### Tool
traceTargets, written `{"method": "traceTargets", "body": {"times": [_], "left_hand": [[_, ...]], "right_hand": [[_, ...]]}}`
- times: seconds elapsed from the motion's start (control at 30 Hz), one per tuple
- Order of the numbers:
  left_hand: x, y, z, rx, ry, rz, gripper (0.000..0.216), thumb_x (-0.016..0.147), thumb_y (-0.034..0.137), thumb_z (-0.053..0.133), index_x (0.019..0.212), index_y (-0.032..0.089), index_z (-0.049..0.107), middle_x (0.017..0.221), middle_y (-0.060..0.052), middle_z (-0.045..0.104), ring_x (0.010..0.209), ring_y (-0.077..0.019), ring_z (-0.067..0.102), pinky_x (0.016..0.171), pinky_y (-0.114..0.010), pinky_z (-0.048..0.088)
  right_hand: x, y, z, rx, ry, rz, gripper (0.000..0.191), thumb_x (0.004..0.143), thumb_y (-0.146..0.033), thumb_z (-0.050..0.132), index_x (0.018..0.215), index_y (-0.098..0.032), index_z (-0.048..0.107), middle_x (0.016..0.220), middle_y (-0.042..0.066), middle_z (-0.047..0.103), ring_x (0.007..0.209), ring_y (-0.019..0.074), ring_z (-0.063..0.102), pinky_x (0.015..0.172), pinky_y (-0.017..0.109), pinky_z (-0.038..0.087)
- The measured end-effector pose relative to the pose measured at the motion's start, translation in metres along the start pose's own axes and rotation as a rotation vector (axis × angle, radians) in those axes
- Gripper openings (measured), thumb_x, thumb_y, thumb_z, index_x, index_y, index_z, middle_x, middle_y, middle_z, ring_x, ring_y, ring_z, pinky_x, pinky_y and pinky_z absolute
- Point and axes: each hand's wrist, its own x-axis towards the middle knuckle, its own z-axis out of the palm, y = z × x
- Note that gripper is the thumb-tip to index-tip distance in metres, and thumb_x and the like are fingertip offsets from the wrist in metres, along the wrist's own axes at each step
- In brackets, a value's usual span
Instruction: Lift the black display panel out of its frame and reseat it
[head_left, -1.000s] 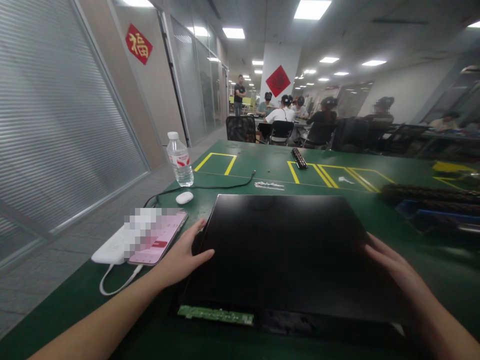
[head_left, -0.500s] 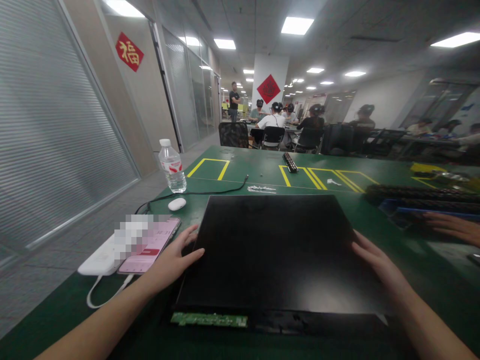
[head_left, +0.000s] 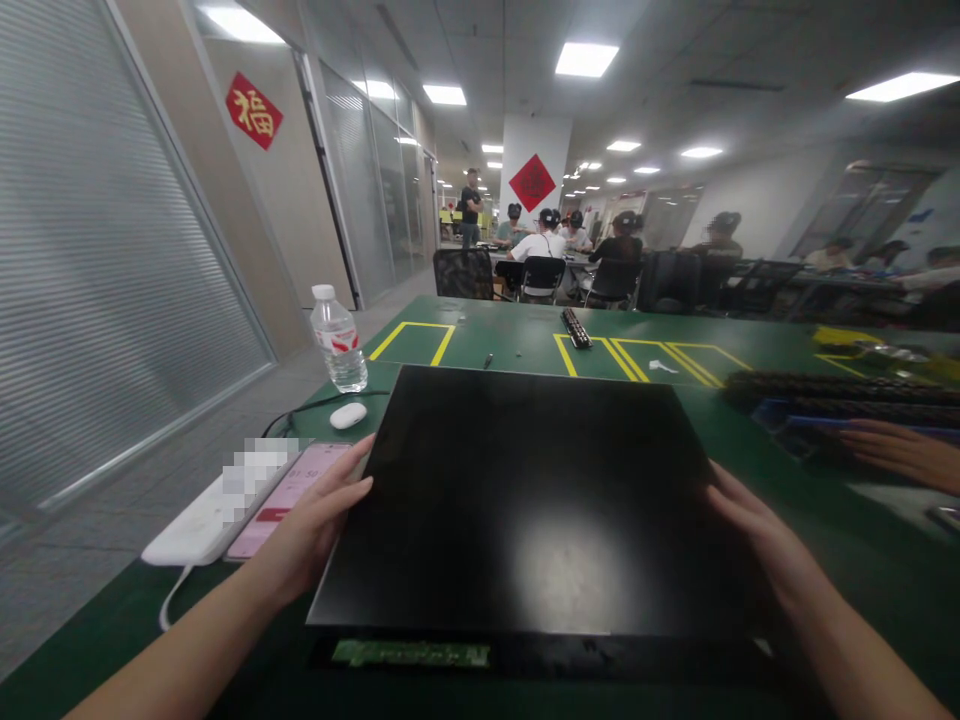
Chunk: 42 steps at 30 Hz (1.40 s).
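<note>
A black flat display panel [head_left: 525, 470] fills the middle of the head view, its glossy face up, held slightly above the green table [head_left: 465, 340]. My left hand [head_left: 330, 510] grips its left edge, thumb on the rim and fingers partly hidden behind. At the right edge my right hand [head_left: 757, 525] grips likewise, its fingertips mostly out of sight. Along the near side shows a narrow green circuit board [head_left: 411, 654] on a dark strip. Beside my left hand lie a phone [head_left: 289, 490] with a pink screen and a white power bank [head_left: 199, 520].
A water bottle [head_left: 339, 340] and a white earbud case [head_left: 348, 416] stand at the left. Yellow tape [head_left: 409, 324] marks the far table, where a dark ridged strip [head_left: 576, 328] lies. Another person's hand [head_left: 900, 450] rests at the right near a blue-edged object [head_left: 784, 425].
Both hands have lifted the panel a little, and its left side has shifted left. It now covers the white scrap and part of the black cable. My left hand's grip has closed on the edge.
</note>
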Motion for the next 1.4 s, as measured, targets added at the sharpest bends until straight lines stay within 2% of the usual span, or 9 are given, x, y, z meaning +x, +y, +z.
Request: {"method": "traceTargets", "body": {"times": [0.1, 0.23, 0.33, 0.47, 0.6, 0.8, 1.0, 1.23, 1.4], "left_hand": [[-0.004, 0.004, -0.001, 0.016, 0.004, 0.014, 0.096, 0.069, 0.039, 0.081, 0.156, 0.036, 0.041, 0.139, -0.004, 0.07, 0.134, -0.0393, 0.058, 0.106, -0.048, 0.053], [0.004, 0.008, -0.009, 0.187, 0.059, 0.179, 0.091, 0.065, 0.037, 0.078, 0.151, 0.027, 0.051, 0.139, -0.004, 0.07, 0.142, -0.0402, 0.048, 0.116, -0.043, 0.043], [0.015, 0.011, -0.015, 0.234, 0.072, 0.174, 0.095, 0.059, 0.038, 0.079, 0.15, 0.025, 0.053, 0.136, -0.005, 0.072, 0.139, -0.0443, 0.05, 0.115, -0.048, 0.044], [0.029, 0.013, -0.021, 0.268, 0.114, 0.176, 0.105, 0.047, 0.04, 0.083, 0.147, 0.023, 0.057, 0.129, -0.008, 0.076, 0.135, -0.0493, 0.052, 0.113, -0.052, 0.046], [0.036, 0.012, -0.026, 0.301, 0.142, 0.175, 0.103, 0.048, 0.046, 0.082, 0.146, 0.025, 0.058, 0.125, -0.008, 0.078, 0.133, -0.0499, 0.054, 0.111, -0.055, 0.047], [0.038, 0.009, -0.027, 0.327, 0.154, 0.188, 0.104, 0.043, 0.043, 0.086, 0.142, 0.026, 0.062, 0.121, -0.008, 0.079, 0.133, -0.0505, 0.054, 0.109, -0.052, 0.049], [0.026, -0.007, -0.016, 0.231, 0.152, 0.092, 0.094, 0.052, 0.041, 0.086, 0.141, 0.025, 0.061, 0.116, -0.007, 0.081, 0.122, -0.0467, 0.064, 0.103, -0.05, 0.054], [0.025, -0.027, -0.008, 0.212, 0.069, 0.027, 0.081, 0.072, 0.036, 0.069, 0.151, 0.028, 0.049, 0.125, -0.004, 0.077, 0.123, -0.0393, 0.066, 0.105, -0.05, 0.053], [0.02, -0.026, -0.001, 0.227, 0.051, 0.02, 0.085, 0.078, 0.036, 0.066, 0.158, 0.028, 0.038, 0.127, -0.007, 0.076, 0.123, -0.0389, 0.067, 0.104, -0.052, 0.054]], "right_hand": [[-0.001, 0.003, 0.003, 0.013, -0.031, 0.009, 0.081, 0.079, -0.043, 0.074, 0.154, -0.038, 0.045, 0.142, 0.005, 0.063, 0.125, 0.0321, 0.062, 0.105, 0.047, 0.052], [-0.002, 0.004, 0.004, 0.016, -0.115, 0.024, 0.061, 0.079, -0.04, 0.072, 0.139, -0.032, 0.063, 0.141, 0.005, 0.064, 0.13, 0.032, 0.059, 0.109, 0.047, 0.049], [-0.002, 0.0, 0.004, 0.003, -0.123, 0.05, 0.047, 0.078, -0.035, 0.07, 0.124, -0.025, 0.071, 0.134, 0.008, 0.07, 0.124, 0.0305, 0.064, 0.105, 0.044, 0.051], [-0.002, -0.005, 0.006, 0.021, -0.096, 0.059, 0.044, 0.077, -0.03, 0.068, 0.121, -0.023, 0.07, 0.112, 0.011, 0.077, 0.102, 0.0266, 0.073, 0.091, 0.04, 0.058], [-0.003, -0.007, 0.006, 0.032, -0.063, 0.101, 0.036, 0.075, -0.027, 0.068, 0.111, -0.023, 0.07, 0.1, 0.01, 0.078, 0.088, 0.0231, 0.074, 0.078, 0.035, 0.06], [0.001, -0.006, -0.005, -0.08, 0.006, 0.103, 0.033, 0.074, -0.031, 0.072, 0.104, -0.021, 0.067, 0.099, 0.014, 0.079, 0.088, 0.0257, 0.075, 0.081, 0.039, 0.059], [0.009, -0.008, -0.02, -0.191, 0.027, 0.095, 0.025, 0.071, -0.034, 0.079, 0.086, -0.021, 0.063, 0.095, 0.017, 0.079, 0.088, 0.0289, 0.076, 0.087, 0.044, 0.059], [-0.004, -0.014, -0.01, -0.422, 0.109, 0.028, 0.028, 0.069, -0.04, 0.079, 0.079, -0.022, 0.06, 0.081, 0.013, 0.078, 0.071, 0.0249, 0.075, 0.068, 0.036, 0.061], [-0.002, -0.014, -0.009, -0.479, 0.114, 0.02, 0.028, 0.065, -0.04, 0.079, 0.075, -0.023, 0.059, 0.078, 0.012, 0.077, 0.068, 0.0241, 0.074, 0.064, 0.035, 0.061]]}}
